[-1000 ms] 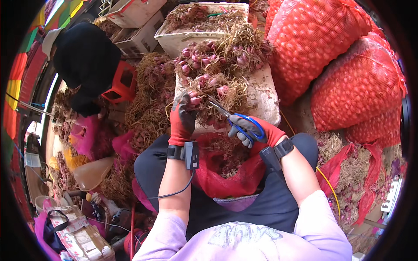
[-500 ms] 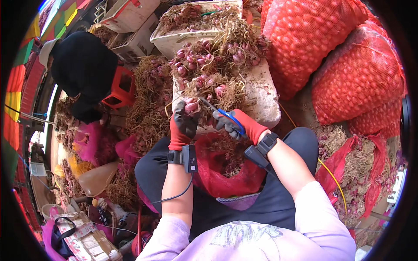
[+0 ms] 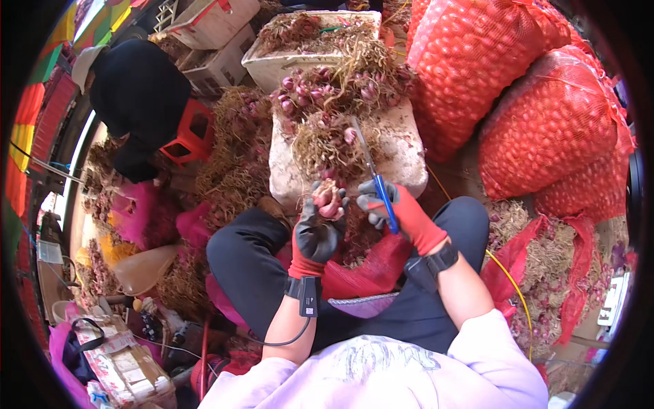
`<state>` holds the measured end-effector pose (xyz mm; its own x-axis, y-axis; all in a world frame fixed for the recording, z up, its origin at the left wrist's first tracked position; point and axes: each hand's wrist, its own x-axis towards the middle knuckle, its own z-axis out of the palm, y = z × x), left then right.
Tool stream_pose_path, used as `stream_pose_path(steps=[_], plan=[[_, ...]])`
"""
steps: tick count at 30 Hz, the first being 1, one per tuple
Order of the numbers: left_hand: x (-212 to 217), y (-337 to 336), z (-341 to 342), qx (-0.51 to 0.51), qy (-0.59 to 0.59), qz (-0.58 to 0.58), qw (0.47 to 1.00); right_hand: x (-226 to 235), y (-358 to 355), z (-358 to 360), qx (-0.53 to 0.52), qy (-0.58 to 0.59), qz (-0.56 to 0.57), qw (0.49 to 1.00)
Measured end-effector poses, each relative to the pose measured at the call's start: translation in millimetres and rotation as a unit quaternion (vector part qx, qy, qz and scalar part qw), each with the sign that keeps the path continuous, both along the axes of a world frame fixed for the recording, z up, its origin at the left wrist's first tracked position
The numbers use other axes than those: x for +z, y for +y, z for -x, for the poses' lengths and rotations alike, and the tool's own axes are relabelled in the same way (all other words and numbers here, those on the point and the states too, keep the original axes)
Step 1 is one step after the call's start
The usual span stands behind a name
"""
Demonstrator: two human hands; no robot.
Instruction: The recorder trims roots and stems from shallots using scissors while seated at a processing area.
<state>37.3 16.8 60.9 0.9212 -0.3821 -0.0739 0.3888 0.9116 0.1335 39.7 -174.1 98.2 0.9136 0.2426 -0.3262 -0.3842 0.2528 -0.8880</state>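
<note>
A small bunch of purple-red shallots with dry stalks (image 3: pixel 328 198) is gripped in the left hand (image 3: pixel 317 232), above the lap. Just to its right, blue-handled scissors (image 3: pixel 377 184) are grasped by the right hand (image 3: pixel 398 208); their long axis is pointed away, toward the white foam box (image 3: pixel 409 157) heaped with shallots.
</note>
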Motion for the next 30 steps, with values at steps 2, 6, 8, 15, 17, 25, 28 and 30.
stream_pose_path(steps=[2,6,8,15,17,25,28,30], plan=[[-0.3,-22.4,13.2,-0.016,-0.013,-0.03,0.999,-9.1,9.8,19.7,-0.018,-0.038,-0.004,0.999],[-41.0,-32.1,30.3,-0.094,-0.033,-0.011,0.995,-18.6,10.3,35.1,-0.041,-0.122,0.132,0.983],[-20.5,-36.2,30.8,-0.103,-0.065,-0.304,0.945,-36.5,-0.2,35.0,-0.053,-0.139,0.177,0.973],[-27.8,-30.8,29.1,0.077,-0.082,-0.367,0.924,-41.1,2.9,43.4,0.03,-0.056,0.09,0.994],[-36.2,-14.0,23.1,0.042,-0.096,-0.363,0.926,-39.9,6.0,42.8,-0.021,-0.008,0.11,0.994],[-31.8,-48.5,33.2,0.118,-0.058,-0.468,0.874,-61.3,23.5,35.6,-0.09,-0.065,0.019,0.994],[-62.3,-43.3,26.7,0.204,-0.12,-0.648,0.724,-54.2,27.0,36.2,-0.114,-0.101,0.069,0.986],[-60.6,-41.7,19.3,0.203,-0.122,-0.649,0.724,-51.8,27.8,36.7,-0.123,-0.126,0.085,0.981]])
